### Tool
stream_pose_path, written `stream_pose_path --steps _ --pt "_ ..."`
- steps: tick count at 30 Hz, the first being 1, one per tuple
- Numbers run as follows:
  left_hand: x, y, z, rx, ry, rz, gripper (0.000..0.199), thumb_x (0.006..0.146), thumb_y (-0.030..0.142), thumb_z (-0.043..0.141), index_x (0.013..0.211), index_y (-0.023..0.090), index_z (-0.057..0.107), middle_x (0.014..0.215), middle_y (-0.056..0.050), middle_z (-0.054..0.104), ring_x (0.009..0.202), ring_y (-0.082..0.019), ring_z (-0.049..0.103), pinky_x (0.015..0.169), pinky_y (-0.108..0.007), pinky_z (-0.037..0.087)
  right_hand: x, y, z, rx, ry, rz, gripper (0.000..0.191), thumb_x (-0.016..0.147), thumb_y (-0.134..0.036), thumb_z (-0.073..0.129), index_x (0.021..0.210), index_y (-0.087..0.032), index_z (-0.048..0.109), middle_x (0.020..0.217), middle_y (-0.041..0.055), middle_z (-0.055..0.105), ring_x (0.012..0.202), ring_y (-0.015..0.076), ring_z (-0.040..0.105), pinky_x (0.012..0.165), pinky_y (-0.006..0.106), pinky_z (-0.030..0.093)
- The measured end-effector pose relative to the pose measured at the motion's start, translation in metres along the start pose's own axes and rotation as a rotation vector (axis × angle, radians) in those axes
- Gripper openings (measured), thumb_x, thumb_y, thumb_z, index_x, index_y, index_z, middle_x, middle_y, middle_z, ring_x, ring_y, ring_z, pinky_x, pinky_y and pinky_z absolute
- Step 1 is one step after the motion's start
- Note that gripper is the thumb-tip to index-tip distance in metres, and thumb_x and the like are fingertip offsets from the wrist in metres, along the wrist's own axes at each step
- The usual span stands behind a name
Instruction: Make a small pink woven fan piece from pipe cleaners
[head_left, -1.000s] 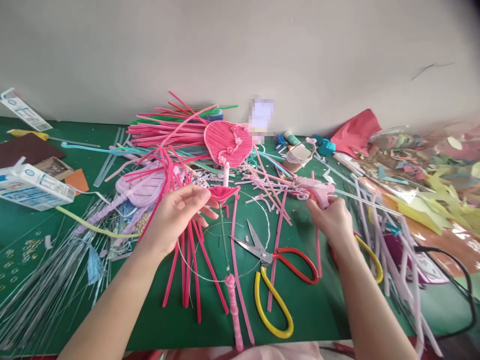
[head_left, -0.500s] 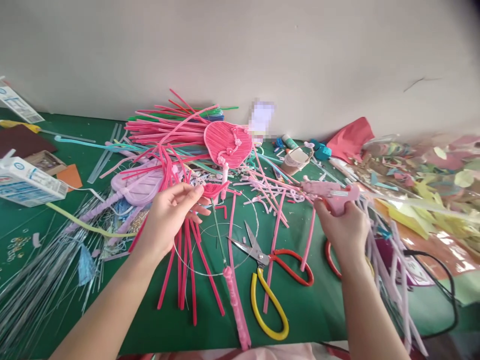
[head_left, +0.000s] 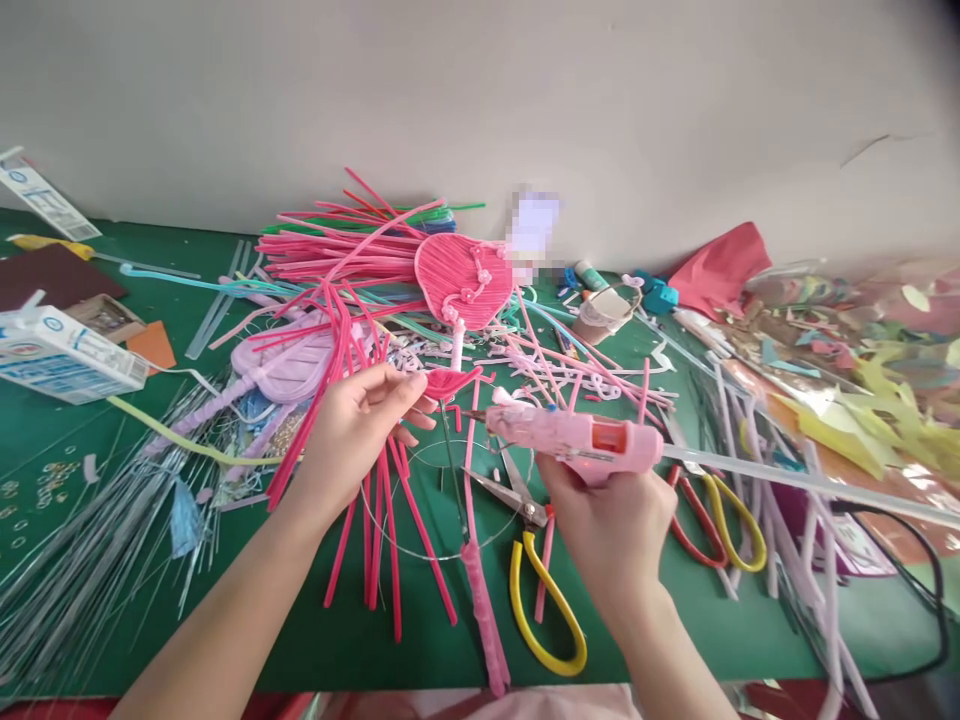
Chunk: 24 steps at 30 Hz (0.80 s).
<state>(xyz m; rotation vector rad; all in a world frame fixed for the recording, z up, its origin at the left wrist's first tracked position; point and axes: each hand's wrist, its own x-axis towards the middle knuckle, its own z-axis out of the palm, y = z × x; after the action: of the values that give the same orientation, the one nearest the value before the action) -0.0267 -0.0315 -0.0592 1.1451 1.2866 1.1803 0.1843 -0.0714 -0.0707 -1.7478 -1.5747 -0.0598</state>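
Note:
Pinched in my left hand (head_left: pixel 367 415) is a small red-pink pipe-cleaner piece (head_left: pixel 451 382), held above the table. My right hand (head_left: pixel 611 510) grips a pink glue gun (head_left: pixel 577 435) by its handle. Its nozzle points left and comes close to the pipe-cleaner piece; whether they touch I cannot tell. A clear glue stick (head_left: pixel 787 478) sticks out behind the gun. Below, a wire hoop with a pink wrapped handle (head_left: pixel 484 620) lies on the table. Scissors with yellow and red handles (head_left: pixel 551 610) lie beside it, partly hidden by my right hand. Behind stands a finished-looking pink fan (head_left: pixel 461 280).
Bundled pink pipe cleaners (head_left: pixel 330 250) lie at the back, a lilac fan (head_left: pixel 277 365) at the left. Silver wires (head_left: pixel 97 560) and a white-blue carton (head_left: pixel 71 355) are farther left. On the right are a second pair of scissors (head_left: pixel 735 520), a paper cup (head_left: pixel 600 315) and paper scraps (head_left: pixel 847 400).
My right hand has brought the glue gun leftward and nearer, beside the pipe-cleaner piece. My left hand keeps its pinch almost in place. The second scissors have come more into sight.

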Motion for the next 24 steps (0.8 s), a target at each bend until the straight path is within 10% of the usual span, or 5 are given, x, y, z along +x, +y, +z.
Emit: stream_pose_path --steps 5,24 --pt "-0.0028 0.0022 0.0009 -0.003 -0.005 0.016 0.028 0.086 0.044 0.073 0.079 0.018 0.068 0.075 -0.002 0.075 0.065 -0.015 0.071 0.052 -0.018 0.055 -0.0023 -0.0022 0.0101 0.008 -0.028 -0.104 0.025 0.083 -0.029 0.056 0.094 -0.014 0.074 0.068 0.0046 0.071 0.052 0.0177 0.062 0.052 0.026 0.048" --pt "-0.0085 0.0056 0.0017 0.005 -0.005 0.032 0.027 0.087 0.043 0.072 0.078 0.018 0.069 0.074 -0.003 0.075 0.068 -0.017 0.073 0.052 -0.02 0.055 -0.0017 -0.0007 0.0065 0.007 -0.149 -0.078 0.029 0.084 -0.035 0.055 0.097 -0.016 0.074 0.069 0.0066 0.071 0.062 0.0243 0.068 0.057 0.031 0.052"
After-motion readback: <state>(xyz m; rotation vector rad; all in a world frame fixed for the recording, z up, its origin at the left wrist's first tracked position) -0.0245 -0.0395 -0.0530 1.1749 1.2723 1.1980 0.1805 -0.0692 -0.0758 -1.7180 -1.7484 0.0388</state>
